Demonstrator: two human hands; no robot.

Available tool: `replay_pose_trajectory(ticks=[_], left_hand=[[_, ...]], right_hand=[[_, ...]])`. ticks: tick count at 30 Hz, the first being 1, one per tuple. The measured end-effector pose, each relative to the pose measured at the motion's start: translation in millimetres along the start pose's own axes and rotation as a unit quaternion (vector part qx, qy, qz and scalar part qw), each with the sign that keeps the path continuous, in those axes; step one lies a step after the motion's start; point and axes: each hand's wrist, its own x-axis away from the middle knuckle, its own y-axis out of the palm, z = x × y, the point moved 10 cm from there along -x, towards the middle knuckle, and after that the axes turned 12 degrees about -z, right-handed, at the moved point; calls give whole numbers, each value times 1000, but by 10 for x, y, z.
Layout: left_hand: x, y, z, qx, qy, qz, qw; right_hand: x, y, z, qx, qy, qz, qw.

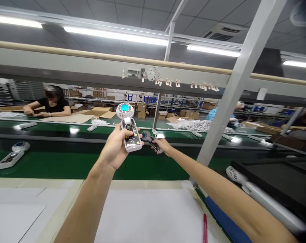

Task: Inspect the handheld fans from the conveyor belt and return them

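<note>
My left hand (115,145) is closed around a white handheld device (132,145), held up with its round head at the top. The head's centre glows blue, and the handle's face shows a circuit board with small yellow lights. Farther out over the belt, my right hand (161,145) grips a second handheld device (146,136) of the same kind. That one's round head points left, and its dark inner side shows; fingers cover part of the handle.
A green conveyor belt (67,165) crosses ahead, with another device (10,158) lying at left. White sheets (148,216) and a red pen (205,227) lie nearby. A slanted metal post (218,125) stands at right beside a black tray (276,179). One co-worker (55,104) sits across.
</note>
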Motion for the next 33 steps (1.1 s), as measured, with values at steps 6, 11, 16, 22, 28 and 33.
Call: replay_pose_trajectory(ticks=[6, 11, 16, 22, 28, 33], left_hand=[[-15, 80, 57, -68, 45, -43, 996], [59, 215, 152, -154, 78, -120, 978], [174, 358, 104, -184, 74, -154, 968], [173, 453, -1, -156, 60, -140, 976], [120, 433, -82, -151, 46, -131, 979], [116, 472, -104, -152, 40, -141, 977]], right_hand=[[584, 98, -1072, -251, -182, -24, 950], [1321, 22, -1285, -327, -293, -45, 897], [1669, -57, -1211, -332, -350, -46, 875], [1748, -110, -1182, -305, -377, -58, 873], [1787, -123, -1197, -294, -384, -69, 873], [1791, -104, -1203, -293, -401, -78, 864]])
